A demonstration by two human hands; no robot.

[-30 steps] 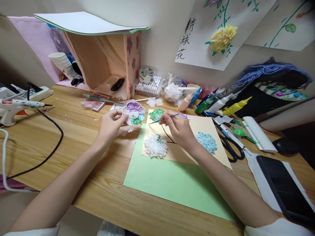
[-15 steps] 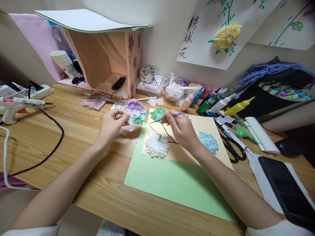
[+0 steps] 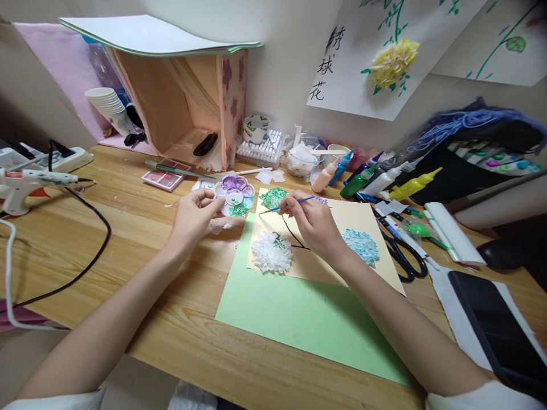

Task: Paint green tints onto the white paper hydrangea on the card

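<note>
My left hand pinches the edge of a flower-shaped paint palette with purple, green and pale blue paint in its wells. Between the fingers of my right hand is a thin blue paintbrush, its tip pointing left over the cream paper. On that paper are a green textured flower, a white one with a green patch, and a blue one. A purple flower is mostly hidden behind my right hand. Black stem lines run between them. Beneath lies a green sheet.
Paint bottles stand behind the paper. Scissors and pens lie to its right, near a phone. At far left are a glue gun and its cable. An open box stands at the back.
</note>
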